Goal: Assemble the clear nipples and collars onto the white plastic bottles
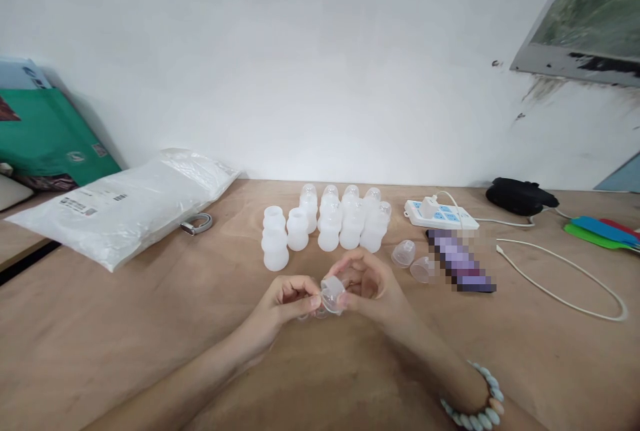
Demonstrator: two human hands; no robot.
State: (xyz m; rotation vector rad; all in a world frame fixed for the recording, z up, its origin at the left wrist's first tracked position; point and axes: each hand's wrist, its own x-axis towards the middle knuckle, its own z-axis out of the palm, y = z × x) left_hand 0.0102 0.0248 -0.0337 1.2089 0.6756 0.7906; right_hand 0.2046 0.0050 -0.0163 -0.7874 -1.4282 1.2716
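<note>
In front of the wooden table's middle, my left hand (295, 297) pinches the rim of a clear plastic dome cap (332, 293) between thumb and fingertips. From the other side my right hand (367, 287) grips the same cap, thumb at its lower edge. Part of the cap is hidden by my fingers. Below my hands, more clear pieces (320, 314) lie on the table, mostly covered. Behind stand several milky white bottles with clear domed tops (350, 224). To their left are open-necked white bottles (275, 244). Two loose dome caps (403, 253) rest right of my right hand.
A white plastic mailing bag (125, 201) lies at the left, with a coiled grey cable (200, 223) beside it. Right of the bottles are a power strip (440, 215), a phone (460, 261), a white cable (575, 271) and a black case (520, 195). A wall closes off the back.
</note>
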